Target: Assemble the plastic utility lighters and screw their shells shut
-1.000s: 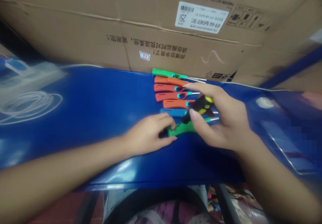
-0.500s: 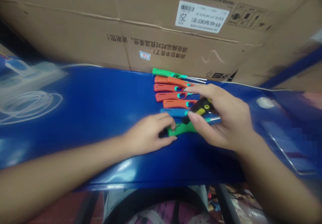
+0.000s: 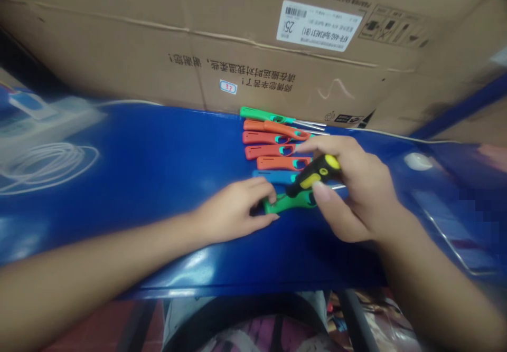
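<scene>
A green gas lighter [image 3: 295, 201] with a long metal tip lies on the blue table. Pinched around its handle end are the fingers of my left hand [image 3: 241, 207]. A short screwdriver [image 3: 311, 177] with a black and yellow handle slants down to the left, its tip at the green handle near my left fingertips. Thumb and fingers of my right hand [image 3: 356, 188] are loosely around that screwdriver. Just beyond lie a blue lighter [image 3: 275, 177] and an orange lighter [image 3: 277, 162]. Farther back are red lighters [image 3: 263, 152] and another green lighter [image 3: 257, 113].
A large cardboard box [image 3: 138, 40] stands along the table's back edge. On the left lie a coiled white cable [image 3: 51, 164] and a blurred white power strip [image 3: 67, 122]. A small white object [image 3: 418, 161] and a clear flat item [image 3: 455, 236] are on the right.
My right thumb and fingers have spread slightly and shifted right, and more of the screwdriver handle shows. My left hand and the green lighter have stayed in place.
</scene>
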A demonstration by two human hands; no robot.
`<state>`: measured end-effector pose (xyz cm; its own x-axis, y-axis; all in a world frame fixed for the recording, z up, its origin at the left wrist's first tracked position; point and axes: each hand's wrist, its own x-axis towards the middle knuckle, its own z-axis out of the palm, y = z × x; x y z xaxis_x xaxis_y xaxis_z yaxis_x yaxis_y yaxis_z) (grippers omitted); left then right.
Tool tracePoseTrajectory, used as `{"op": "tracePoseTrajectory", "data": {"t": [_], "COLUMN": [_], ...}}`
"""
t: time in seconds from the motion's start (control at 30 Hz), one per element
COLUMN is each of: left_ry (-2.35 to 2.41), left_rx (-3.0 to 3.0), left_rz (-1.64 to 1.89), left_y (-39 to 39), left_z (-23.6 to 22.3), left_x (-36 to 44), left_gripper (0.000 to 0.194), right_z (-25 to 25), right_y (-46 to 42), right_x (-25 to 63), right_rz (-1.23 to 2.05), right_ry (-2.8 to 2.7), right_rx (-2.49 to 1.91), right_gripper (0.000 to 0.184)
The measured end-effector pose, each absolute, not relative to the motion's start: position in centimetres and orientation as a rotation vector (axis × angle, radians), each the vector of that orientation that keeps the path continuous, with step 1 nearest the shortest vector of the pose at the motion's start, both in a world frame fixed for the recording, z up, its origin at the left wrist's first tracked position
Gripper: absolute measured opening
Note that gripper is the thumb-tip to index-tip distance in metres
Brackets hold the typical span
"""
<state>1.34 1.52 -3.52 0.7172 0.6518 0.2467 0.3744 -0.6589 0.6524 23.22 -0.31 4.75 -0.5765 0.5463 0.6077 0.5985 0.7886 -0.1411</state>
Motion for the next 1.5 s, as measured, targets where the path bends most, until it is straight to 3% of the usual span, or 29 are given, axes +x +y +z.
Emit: {"op": "tracePoseTrajectory", "data": {"t": [0.4,0.5,0.63,0.77,0.9,1.07,1.5], "left_ry": [0.78,0.772,0.782,0.778,0.778,0.768,0.783], "left_rx": [2.331,2.327,2.341,2.328,2.332,2.328,2.322], "left_rz": [0.612,0.607,0.605,0.606,0.613,0.604,0.606], "left_y": [1.65,1.68,1.7,1.69,1.7,1.7,1.72], "left_z": [-3.45,-3.5,-3.52,-3.44,-3.38,-3.36,-3.26], "left_x": [1.29,1.27,1.28,1.28,1.27,1.27,1.29], "left_gripper": [0.017,0.017,0.017,0.018,0.017,0.016,0.017], "right_z": [4.77,4.79,4.72,4.78,5.07,5.14,4.69], "right_y": [-0.43,-0.53,-0.41,-0.32,-0.45,-0.53,-0.03], "right_x": [23.07,23.03,22.97,23.13,23.3,23.21,23.33], "right_rz": [-0.224,-0.144,-0.17,-0.108,-0.166,-0.081,-0.126], "right_ry": [-2.255,-2.288,-2.264,-2.311,-2.306,-2.356,-2.264], "right_rx": [-0.832,-0.8,-0.84,-0.812,-0.8,-0.829,-0.853], "right_gripper": [0.015,0.03,0.026,0.038,0.029,0.039,0.027]}}
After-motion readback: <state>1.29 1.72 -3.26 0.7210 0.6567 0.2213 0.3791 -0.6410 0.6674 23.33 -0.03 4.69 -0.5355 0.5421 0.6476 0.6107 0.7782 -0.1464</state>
